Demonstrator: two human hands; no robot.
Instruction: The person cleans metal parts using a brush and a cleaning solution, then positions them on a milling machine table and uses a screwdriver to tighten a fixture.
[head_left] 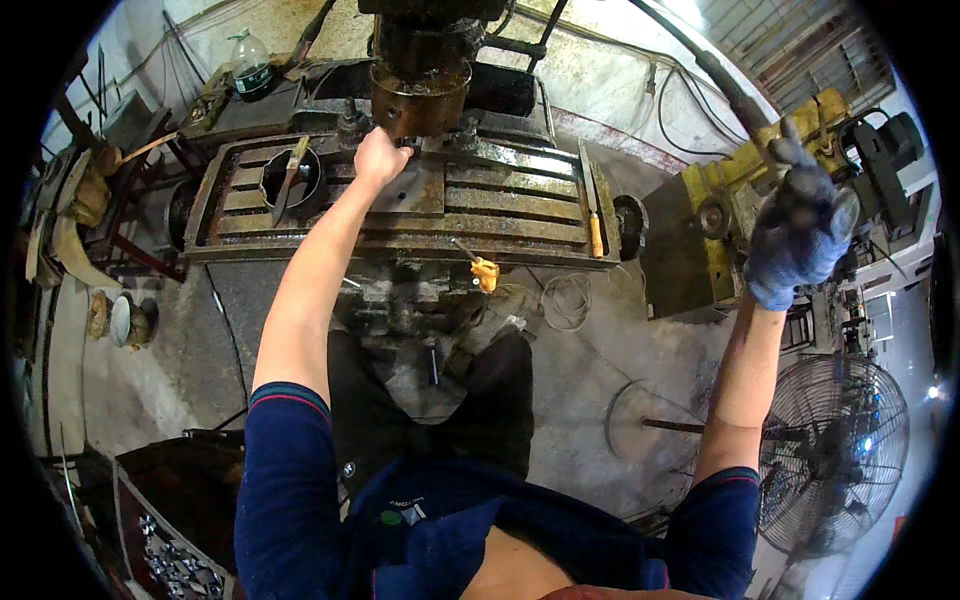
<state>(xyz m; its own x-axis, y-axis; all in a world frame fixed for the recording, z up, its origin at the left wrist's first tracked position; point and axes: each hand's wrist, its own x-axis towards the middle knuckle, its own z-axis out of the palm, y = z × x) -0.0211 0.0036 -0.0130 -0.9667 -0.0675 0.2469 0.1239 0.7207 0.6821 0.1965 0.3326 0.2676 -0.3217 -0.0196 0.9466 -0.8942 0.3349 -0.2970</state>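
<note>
My bare left hand (380,160) is closed just below the brown, oily spindle head (420,98) of a drilling or milling machine. Its fingers curl over a small part hidden from view, above a flat plate (418,195) on the slotted machine table (520,222). Raised at the far right, my right hand (800,225) wears a dark-stained blue-grey glove. Its fingers are closed at the lower end of a long dark lever (735,95) that slants down from above; the grip itself is partly hidden.
On the table stand a black pot (308,190) with a brush (290,180) and a yellow-handled tool (596,235). A yellow-orange handle (485,275) juts from the table's front. A fan (835,450) stands lower right, a bin of metal scraps (165,555) lower left, a yellow machine (700,205) right.
</note>
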